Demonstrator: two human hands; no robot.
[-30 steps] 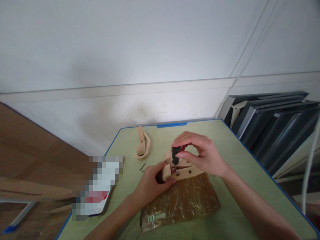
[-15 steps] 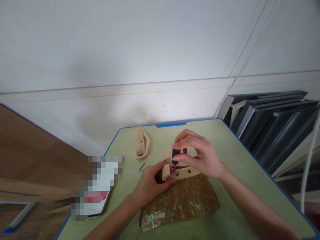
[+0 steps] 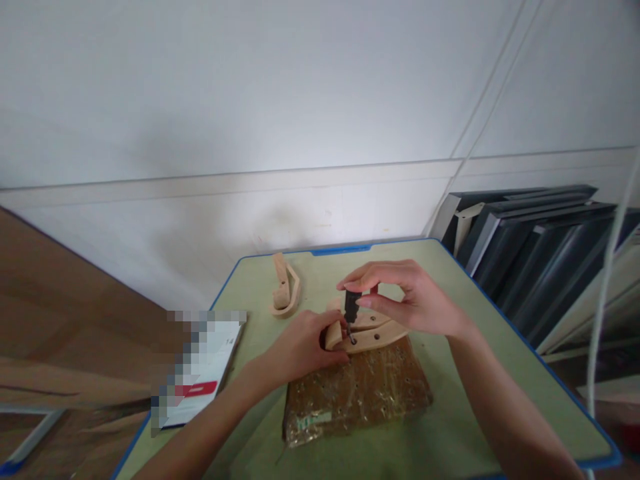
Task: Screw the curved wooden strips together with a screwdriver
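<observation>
My right hand pinches the dark handle of a small screwdriver between thumb and fingers. Its metal shaft points down to a hole near the left end of a pale wooden piece with several holes. My left hand is closed around that piece's left end, fingers behind and thumb in front. Beneath the wood lies a brown board wrapped in shiny clear plastic or tape, with small dark holes in it. Part of the wood's left end is hidden by my left hand.
A second curved wooden piece lies on the blue-edged table at the back left. A flat white item with a red patch, partly pixelated, sits at the left edge. Dark panels lean at the right by the wall.
My right hand has changed its hold on the screwdriver, fingers now higher at the handle's top. The tip stays at the same hole. The view has shifted slightly.
</observation>
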